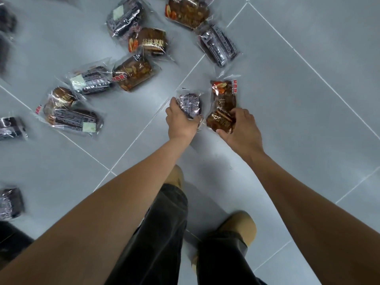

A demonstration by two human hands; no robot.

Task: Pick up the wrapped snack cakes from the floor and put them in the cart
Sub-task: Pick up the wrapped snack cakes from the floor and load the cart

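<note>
We are closing our left hand (179,120) around one dark-wrapped cake (190,104) and our right hand (241,128) around two brown cakes (223,108), gathering several per trip, while more snack cakes (131,74) are lying scattered across the floor (287,99), the cart unseen.

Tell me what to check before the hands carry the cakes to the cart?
1. Left hand holds its cake: ok, fingers wrap it.
2. Right hand holds a cake: ok, though a second cake seems to go with it; its grip, cannot tell.
3. Cart in sight: not ok, none in view.
4. Floor cleared: not ok, many cakes remain, like one ahead.
5. Feet clear of cakes: ok.
</note>
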